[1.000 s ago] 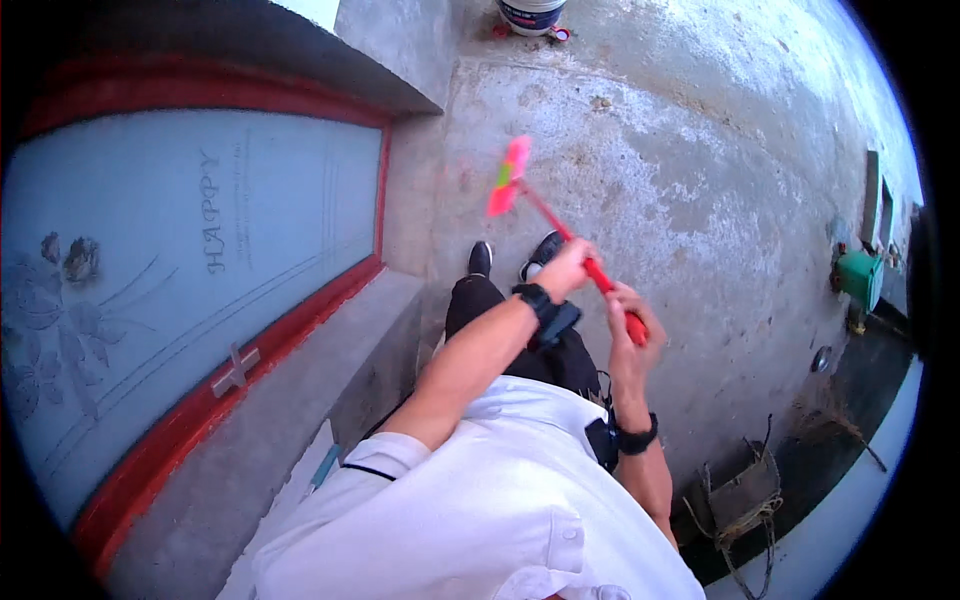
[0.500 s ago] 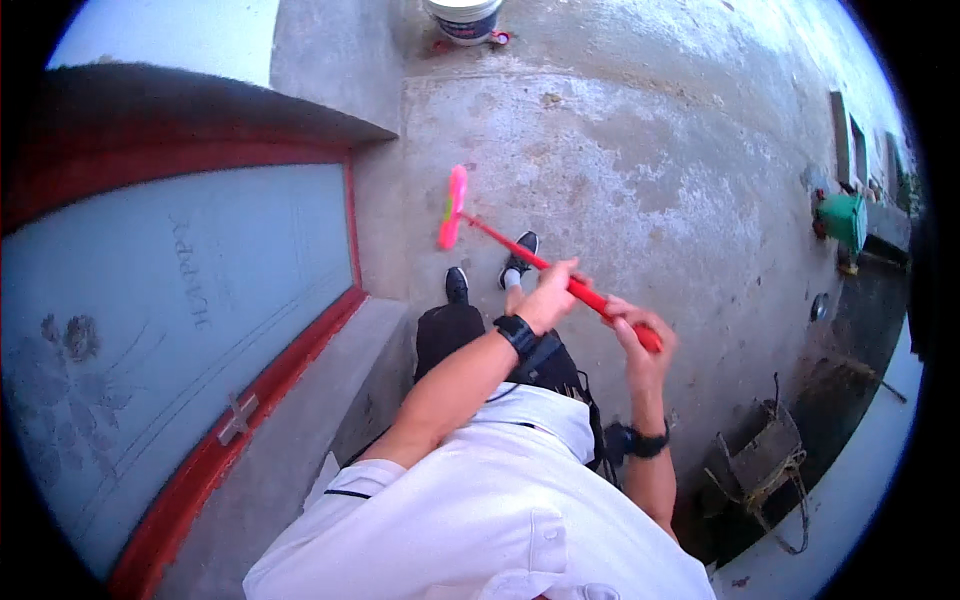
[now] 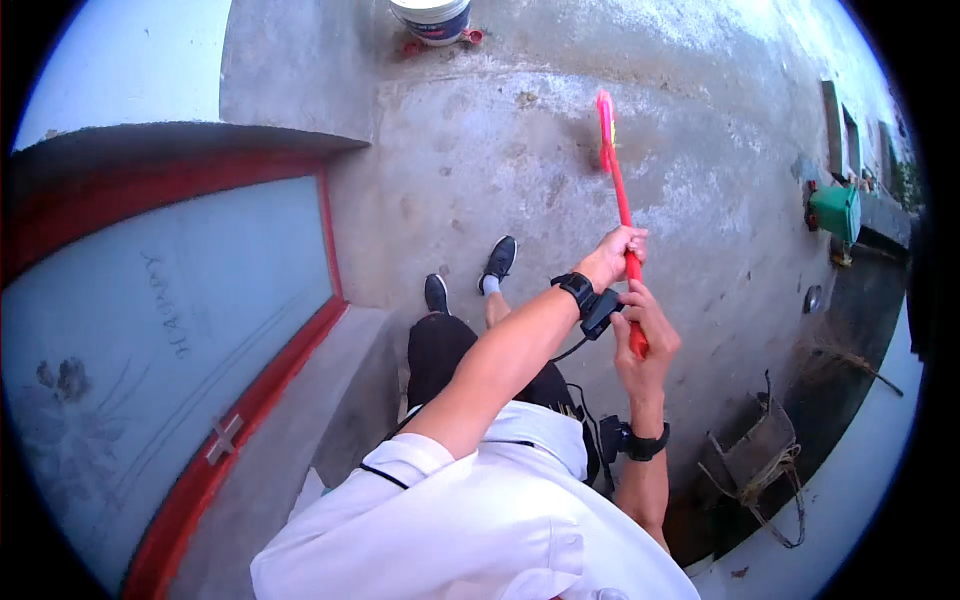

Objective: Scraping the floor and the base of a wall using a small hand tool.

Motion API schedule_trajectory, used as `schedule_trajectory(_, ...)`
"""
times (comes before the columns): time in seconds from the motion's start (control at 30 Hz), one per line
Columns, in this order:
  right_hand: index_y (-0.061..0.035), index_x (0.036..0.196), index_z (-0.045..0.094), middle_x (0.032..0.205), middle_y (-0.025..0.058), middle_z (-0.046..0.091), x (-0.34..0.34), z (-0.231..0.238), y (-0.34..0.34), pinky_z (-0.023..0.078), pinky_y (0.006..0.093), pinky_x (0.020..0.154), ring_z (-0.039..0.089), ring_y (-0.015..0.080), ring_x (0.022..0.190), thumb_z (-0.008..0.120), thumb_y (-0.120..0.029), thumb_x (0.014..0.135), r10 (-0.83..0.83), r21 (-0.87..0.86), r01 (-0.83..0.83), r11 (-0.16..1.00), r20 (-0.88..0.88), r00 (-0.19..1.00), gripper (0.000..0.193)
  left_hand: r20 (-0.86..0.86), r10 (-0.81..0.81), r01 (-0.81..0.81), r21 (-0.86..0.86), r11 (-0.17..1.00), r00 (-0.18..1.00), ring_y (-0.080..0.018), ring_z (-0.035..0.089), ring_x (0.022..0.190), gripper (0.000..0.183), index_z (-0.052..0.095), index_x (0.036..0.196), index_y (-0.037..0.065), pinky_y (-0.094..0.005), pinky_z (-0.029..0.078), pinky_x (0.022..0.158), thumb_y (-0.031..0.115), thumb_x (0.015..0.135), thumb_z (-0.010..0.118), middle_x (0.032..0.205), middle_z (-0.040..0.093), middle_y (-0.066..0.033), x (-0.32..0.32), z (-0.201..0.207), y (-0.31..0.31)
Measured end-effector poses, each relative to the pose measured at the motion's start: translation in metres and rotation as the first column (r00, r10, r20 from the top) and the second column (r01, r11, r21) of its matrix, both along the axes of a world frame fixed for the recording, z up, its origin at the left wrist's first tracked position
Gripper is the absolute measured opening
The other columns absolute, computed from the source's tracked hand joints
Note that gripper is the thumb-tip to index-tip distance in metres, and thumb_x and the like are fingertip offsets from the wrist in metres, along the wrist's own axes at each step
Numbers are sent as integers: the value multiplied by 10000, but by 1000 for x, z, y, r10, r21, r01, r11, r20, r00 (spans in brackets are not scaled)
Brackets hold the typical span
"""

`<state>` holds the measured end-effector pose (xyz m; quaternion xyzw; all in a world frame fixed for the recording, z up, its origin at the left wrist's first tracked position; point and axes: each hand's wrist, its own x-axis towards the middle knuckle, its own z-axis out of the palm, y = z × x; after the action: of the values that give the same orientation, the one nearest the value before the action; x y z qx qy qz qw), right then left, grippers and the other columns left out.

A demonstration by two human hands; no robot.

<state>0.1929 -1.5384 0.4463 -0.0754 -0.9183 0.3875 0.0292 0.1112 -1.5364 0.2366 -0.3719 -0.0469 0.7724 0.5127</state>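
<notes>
Both hands are on a red pole with a pink bar-shaped head [image 3: 622,200], its far end out over the concrete floor. My left hand [image 3: 617,252] is closed around the pole partway along. Behind it, my right hand [image 3: 648,335] grips the thick butt end, with some fingers loosely extended. The pink head, with a touch of yellow-green, points away from me and is seen nearly edge-on. Whether it touches the floor, I cannot tell. Black straps with small devices circle both wrists.
To the left is a frosted pane [image 3: 180,300] in a red frame [image 3: 255,382] above a concrete ledge. A white bucket [image 3: 432,22] stands far ahead. At right are a green container [image 3: 836,212], a twig broom [image 3: 845,355] and a grey chair-like object [image 3: 755,450] with cords. My feet are on concrete.
The pole has swung to the right and away, from pointing left to pointing almost straight ahead. My left hand moved right and forward with it. The right hand stays at the butt end.
</notes>
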Motion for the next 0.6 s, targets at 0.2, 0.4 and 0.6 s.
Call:
schedule_trajectory(0.2, 18, 734, 560, 939, 151, 657, -4, 14, 16, 453, 387, 888, 589, 303, 1063, 623, 68, 750, -139, -300, 124, 946, -29, 990, 82, -109, 9, -56, -436, 898, 994, -159, 437, 466, 155, 450, 705, 78, -335, 439, 501, 46, 812, 558, 552, 449, -19, -10, 33, -29)
schedule_trajectory(0.4, -5, 790, 596, 1040, 152, 615, -60, -54, -15, 553, 382, 796, 551, 267, 1087, 605, -55, 846, -164, -771, 298, 563, 250, 954, 75, -62, 98, -112, -722, 682, 993, -215, 497, 503, 151, 453, 875, 39, -375, 469, 480, -26, 753, 514, 630, 476, -74, -49, -37, -126)
schedule_trajectory(0.6, -31, 800, 591, 1123, 141, 580, -139, -98, -60, 563, 368, 750, 570, 232, 1034, 613, -79, 850, -65, -798, 466, 381, 480, 875, 73, 120, 105, 61, -891, 451, 987, -230, 516, 535, 156, 460, 921, 39, -378, 469, 498, -19, 777, 443, 700, 494, -98, -112, -125, -184)
